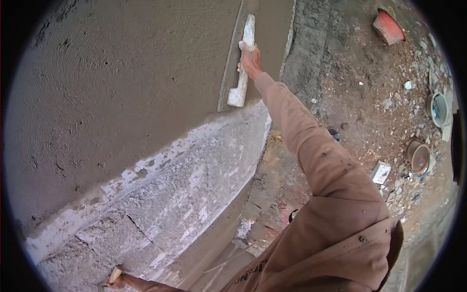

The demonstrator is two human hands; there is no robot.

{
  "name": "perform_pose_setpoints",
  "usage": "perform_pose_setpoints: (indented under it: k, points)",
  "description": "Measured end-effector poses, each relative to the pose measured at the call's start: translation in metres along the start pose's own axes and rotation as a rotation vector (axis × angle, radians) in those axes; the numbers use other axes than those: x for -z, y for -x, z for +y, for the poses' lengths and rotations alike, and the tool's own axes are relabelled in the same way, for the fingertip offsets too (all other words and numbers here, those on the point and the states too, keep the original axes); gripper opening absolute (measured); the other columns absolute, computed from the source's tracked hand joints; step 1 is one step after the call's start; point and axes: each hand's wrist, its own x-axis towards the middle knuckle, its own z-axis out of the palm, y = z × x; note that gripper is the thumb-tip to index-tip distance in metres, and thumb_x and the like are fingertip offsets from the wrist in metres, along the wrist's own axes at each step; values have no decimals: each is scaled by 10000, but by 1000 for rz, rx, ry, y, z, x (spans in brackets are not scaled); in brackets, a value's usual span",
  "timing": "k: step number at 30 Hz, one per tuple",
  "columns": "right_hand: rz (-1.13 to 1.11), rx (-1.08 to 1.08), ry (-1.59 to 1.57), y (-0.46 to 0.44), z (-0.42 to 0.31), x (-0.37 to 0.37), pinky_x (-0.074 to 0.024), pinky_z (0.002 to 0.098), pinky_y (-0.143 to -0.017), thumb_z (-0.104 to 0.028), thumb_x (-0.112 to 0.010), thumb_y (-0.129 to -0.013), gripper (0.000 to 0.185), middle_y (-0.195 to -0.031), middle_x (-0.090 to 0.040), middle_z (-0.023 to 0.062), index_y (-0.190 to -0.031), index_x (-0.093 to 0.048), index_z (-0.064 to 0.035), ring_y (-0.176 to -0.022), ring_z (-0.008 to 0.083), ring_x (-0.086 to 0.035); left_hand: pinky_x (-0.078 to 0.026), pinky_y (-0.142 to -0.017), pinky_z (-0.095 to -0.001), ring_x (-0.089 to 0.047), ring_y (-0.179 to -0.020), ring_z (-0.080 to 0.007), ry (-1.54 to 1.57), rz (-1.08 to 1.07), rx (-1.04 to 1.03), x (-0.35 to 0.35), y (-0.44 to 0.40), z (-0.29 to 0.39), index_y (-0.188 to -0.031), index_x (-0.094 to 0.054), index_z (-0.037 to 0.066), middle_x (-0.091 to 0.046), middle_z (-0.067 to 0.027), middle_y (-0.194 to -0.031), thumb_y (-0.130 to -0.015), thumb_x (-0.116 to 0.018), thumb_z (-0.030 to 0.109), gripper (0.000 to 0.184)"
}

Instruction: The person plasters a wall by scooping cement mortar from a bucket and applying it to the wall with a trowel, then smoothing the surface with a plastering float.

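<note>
My right hand (251, 61) is closed around the pale, mortar-caked handle of a long plastering float (237, 96). The float's flat blade lies against the wet grey plaster (131, 73), close to the plaster's right-hand edge. At the lower left my left hand (116, 281) grips a short wooden handle (115, 273), seemingly of a trowel; the rest of that tool is cut off or hidden. The left hand is beside a rough, whitish unplastered band (160, 209) that runs below the wet plaster.
Down on the rubble-strewn ground (350, 102) lies a tilted red tub (389, 27). Farther right are a pale green bucket (439, 109), a brown bucket (419, 158) and a whitish block (381, 172). A ledge edge (253, 177) borders the whitish band.
</note>
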Motion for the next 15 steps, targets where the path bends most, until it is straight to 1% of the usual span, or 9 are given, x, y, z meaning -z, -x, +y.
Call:
perform_pose_setpoints:
  k: [2,4,6,8,9,11,13,14,15]
  points:
    - [5,-16,19,29,18,0,-502,363,-406,-409,-623,-963,467,-726,-515,63,-1133,-505,10,-482,182,-543,-518,-538,-393,-660,-617,-220,21,5,5,-4,-3,-2,-817,-709,131,-700,-14,-733,-780,-797,261,161]
    - [-82,37,59,70,35,-13,-506,339,-471,-425,-611,-968,732,-813,-623,144,-1397,-388,126,-489,182,-555,-517,-535,-393,-659,-615,-219,48,-5,11,-7,-2,2,-814,-710,132,-699,-13,-732,-778,-798,262,161]
    - [-232,36,147,118,10,-28,-549,387,-638,-465,-611,-959,839,-996,-662,239,-1434,-325,165,-638,263,-657,-516,-533,-393,-658,-614,-219,71,-29,8,-8,-2,5,-811,-711,133,-699,-13,-731,-775,-800,262,161]
    - [-117,509,372,114,25,-48,-529,445,-815,-489,-623,-943,863,-1053,-660,317,-1401,-344,188,-887,374,-698,-516,-531,-393,-656,-613,-219,94,-48,12,-11,-1,10,-808,-712,134,-698,-13,-731,-773,-801,263,161]
    - [-215,370,320,125,-14,-46,-486,466,-921,-490,-631,-929,858,-1071,-645,379,-1374,-369,196,-1072,448,-649,-515,-530,-393,-656,-612,-219,105,-60,11,-11,-1,13,-807,-712,135,-697,-13,-730,-771,-802,264,161]
    - [-165,392,346,108,-28,-40,-490,461,-909,-485,-630,-926,837,-1053,-645,382,-1352,-396,197,-1059,452,-652,-515,-528,-393,-655,-611,-219,115,-88,13,-13,2,20,-804,-713,136,-697,-12,-730,-769,-803,265,161]
    - [-108,398,335,71,-8,-31,-480,461,-924,-481,-619,-924,816,-1062,-650,373,-1322,-432,206,-1057,446,-651,-514,-527,-393,-654,-610,-219,116,-108,14,-15,4,24,-803,-713,137,-696,-12,-730,-768,-804,265,161]
    - [-29,390,306,48,11,-24,-504,458,-853,-483,-625,-923,765,-1012,-662,333,-1280,-473,177,-958,415,-671,-514,-527,-393,-654,-610,-219,107,-108,16,-15,6,27,-800,-715,137,-696,-13,-730,-769,-802,265,158]
    - [-6,319,258,40,31,-11,-517,448,-762,-486,-631,-923,700,-943,-659,281,-1218,-507,137,-850,370,-671,-514,-527,-393,-654,-609,-220,98,-106,12,-16,7,27,-797,-717,137,-697,-14,-730,-769,-801,264,154]
